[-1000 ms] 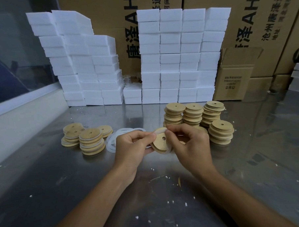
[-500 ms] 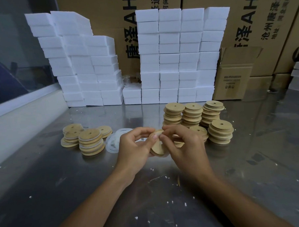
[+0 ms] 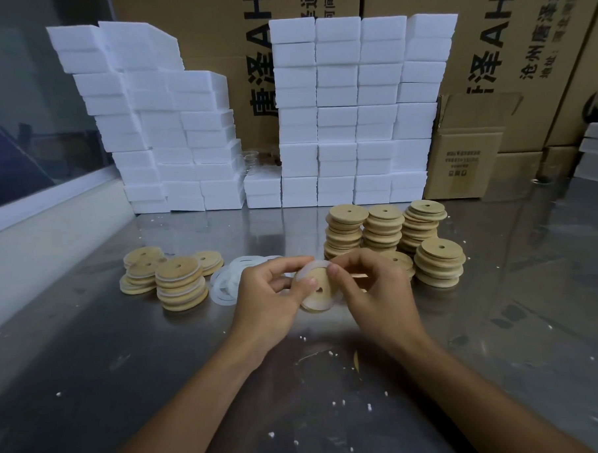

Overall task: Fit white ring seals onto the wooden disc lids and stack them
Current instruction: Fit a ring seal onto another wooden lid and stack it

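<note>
We reach in from the bottom of the frame with both bare forearms, meeting at centre. Our left hand (image 3: 271, 292) curls, thumb pressed against the wooden disc lid (image 3: 319, 292). Our right hand (image 3: 372, 284) pinches the white ring seal (image 3: 309, 268) at the lid's upper edge, fingers bent.

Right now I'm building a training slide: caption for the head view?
Both hands, left and right, press a white seal around a wooden lid.
</note>
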A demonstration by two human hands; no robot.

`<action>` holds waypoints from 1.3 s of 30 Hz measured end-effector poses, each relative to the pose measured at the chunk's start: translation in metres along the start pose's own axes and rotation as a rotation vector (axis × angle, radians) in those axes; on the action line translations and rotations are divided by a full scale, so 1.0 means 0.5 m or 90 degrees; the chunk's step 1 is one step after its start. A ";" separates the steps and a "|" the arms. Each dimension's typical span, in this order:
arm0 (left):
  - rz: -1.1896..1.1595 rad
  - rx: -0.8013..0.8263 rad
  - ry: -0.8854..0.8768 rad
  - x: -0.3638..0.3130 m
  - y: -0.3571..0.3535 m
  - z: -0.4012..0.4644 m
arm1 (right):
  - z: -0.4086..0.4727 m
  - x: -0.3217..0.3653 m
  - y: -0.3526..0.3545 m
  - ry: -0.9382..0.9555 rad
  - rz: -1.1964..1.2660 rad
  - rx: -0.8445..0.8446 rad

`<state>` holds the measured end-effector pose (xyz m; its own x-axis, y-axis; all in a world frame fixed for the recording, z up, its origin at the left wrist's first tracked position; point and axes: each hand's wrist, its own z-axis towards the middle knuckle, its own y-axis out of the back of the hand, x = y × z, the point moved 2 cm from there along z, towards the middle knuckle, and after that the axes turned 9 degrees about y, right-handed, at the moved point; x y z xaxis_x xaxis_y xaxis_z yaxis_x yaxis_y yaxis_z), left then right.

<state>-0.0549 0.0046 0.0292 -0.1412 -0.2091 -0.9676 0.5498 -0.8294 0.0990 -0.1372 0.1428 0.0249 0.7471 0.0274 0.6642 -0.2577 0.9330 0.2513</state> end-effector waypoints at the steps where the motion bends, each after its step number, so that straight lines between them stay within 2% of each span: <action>1: -0.008 -0.002 -0.003 0.000 0.001 0.000 | 0.000 -0.001 0.000 -0.003 0.001 0.009; 4: -0.052 -0.007 0.014 0.004 0.002 0.002 | 0.001 -0.005 -0.001 -0.025 0.020 0.024; 9: -0.112 -0.007 0.043 0.009 0.006 0.010 | -0.001 -0.005 -0.009 -0.119 0.159 0.033; 17: -0.082 -0.049 0.061 0.011 0.009 0.014 | -0.003 0.001 -0.010 -0.060 0.063 0.021; 34: -0.139 -0.046 0.151 0.009 0.018 0.009 | 0.001 0.002 -0.002 -0.098 0.110 0.030; 36: -0.108 -0.050 0.145 0.011 0.023 0.010 | 0.000 0.001 -0.001 -0.091 0.088 0.040; 39: 0.029 -0.066 0.046 0.010 0.025 0.013 | -0.002 0.002 -0.001 -0.038 -0.003 0.058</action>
<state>-0.0543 -0.0102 0.0271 -0.0562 -0.2043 -0.9773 0.6366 -0.7614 0.1226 -0.1357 0.1426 0.0249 0.7110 -0.0002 0.7032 -0.3112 0.8966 0.3150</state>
